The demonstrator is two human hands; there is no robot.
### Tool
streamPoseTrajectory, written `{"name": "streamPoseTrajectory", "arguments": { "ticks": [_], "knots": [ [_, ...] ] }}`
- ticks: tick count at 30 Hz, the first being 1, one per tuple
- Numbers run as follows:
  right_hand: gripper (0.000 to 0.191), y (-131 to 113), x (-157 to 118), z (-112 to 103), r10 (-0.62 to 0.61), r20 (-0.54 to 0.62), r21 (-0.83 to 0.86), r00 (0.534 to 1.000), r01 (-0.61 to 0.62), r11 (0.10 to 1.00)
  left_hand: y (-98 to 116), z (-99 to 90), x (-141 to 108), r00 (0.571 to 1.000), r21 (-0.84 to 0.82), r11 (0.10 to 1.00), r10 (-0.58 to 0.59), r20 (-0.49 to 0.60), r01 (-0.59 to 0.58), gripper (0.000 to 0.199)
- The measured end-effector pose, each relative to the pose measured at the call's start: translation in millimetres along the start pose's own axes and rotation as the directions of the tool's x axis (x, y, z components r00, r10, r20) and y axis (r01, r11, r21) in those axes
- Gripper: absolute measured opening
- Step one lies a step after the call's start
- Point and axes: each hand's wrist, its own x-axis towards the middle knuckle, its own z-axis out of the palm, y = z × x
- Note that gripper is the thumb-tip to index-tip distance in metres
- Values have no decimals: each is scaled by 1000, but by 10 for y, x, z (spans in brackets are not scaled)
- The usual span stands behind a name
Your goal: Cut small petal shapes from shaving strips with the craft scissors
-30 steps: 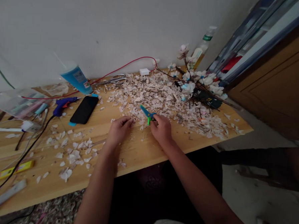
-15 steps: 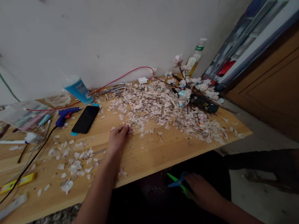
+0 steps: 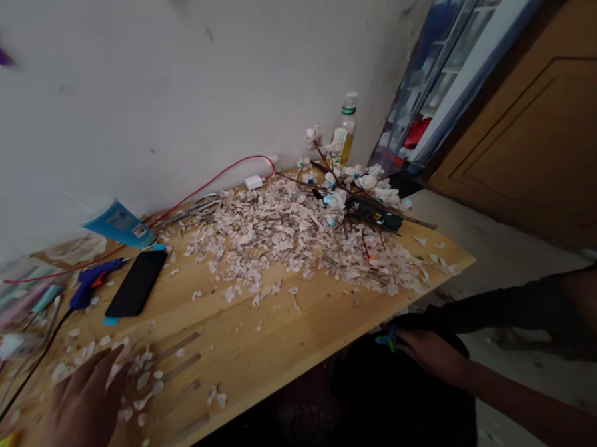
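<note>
My left hand [image 3: 85, 394] is at the lower left of the table, fingers stretched out and a little apart over a loose scatter of pale petals [image 3: 143, 379]. Some petals lie right by the fingertips; the hand holds nothing that I can see. My right hand [image 3: 424, 350] is off the table's front edge, over my dark lap. It is closed on blue and green scissors [image 3: 388, 339], whose blades are foreshortened and partly hidden. A large heap of dry, pale petals [image 3: 278, 226] covers the middle of the table.
Twiggy branches with white blossoms [image 3: 365, 180] lie at the right, before a drink bottle [image 3: 344, 136]. A black phone [image 3: 138, 282], a blue glue gun [image 3: 92, 281] with its black cord and a tilted blue cup [image 3: 121, 224] are at the left. Metal scissors [image 3: 204, 205] rest behind the heap.
My left hand has gone from the near edge of the heap left and towards me to the scattered petals, its fingers spreading. The scissors have turned in my right hand. The view has shifted right.
</note>
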Motion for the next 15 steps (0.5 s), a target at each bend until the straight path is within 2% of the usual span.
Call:
{"name": "streamPoseTrajectory", "arguments": {
  "ticks": [2, 4, 6, 8, 9, 11, 13, 15],
  "knots": [
    [29, -10, 6, -24, -29, 39, 52, 999, 27, 998, 247, -6, 35, 990, -4, 996, 89, -109, -90, 29],
    [33, -32, 45, -49, -86, 45, 119, 995, 80, 990, 632, -4, 163, 970, -57, 982, 166, -178, -179, 29],
    [36, -51, 115, -40, -96, 21, 152, 995, 92, 984, 1077, 50, 405, 951, -180, 939, 265, -159, -292, 27],
    [36, -55, 200, 3, -38, 16, 143, 999, 36, 989, 1500, 184, 750, 938, -256, 906, 302, -167, -338, 27],
    [37, -50, 241, 30, 0, 25, 130, 1000, -3, 992, 1687, 280, 950, 943, -268, 905, 300, -147, -330, 30],
    [40, -28, 311, 82, 50, 53, 98, 997, -55, 994, 2007, 508, 1363, 972, -229, 945, 222, -80, -234, 46],
    [41, -3, 361, 117, 52, 65, 69, 997, -56, 996, 2260, 749, 1748, 993, -161, 980, 115, -6, -114, 68],
    [42, 15, 394, 129, 25, 58, 54, 998, -29, 998, 2453, 968, 2068, 992, -110, 990, 92, 83, -82, 82]
  ]
}}
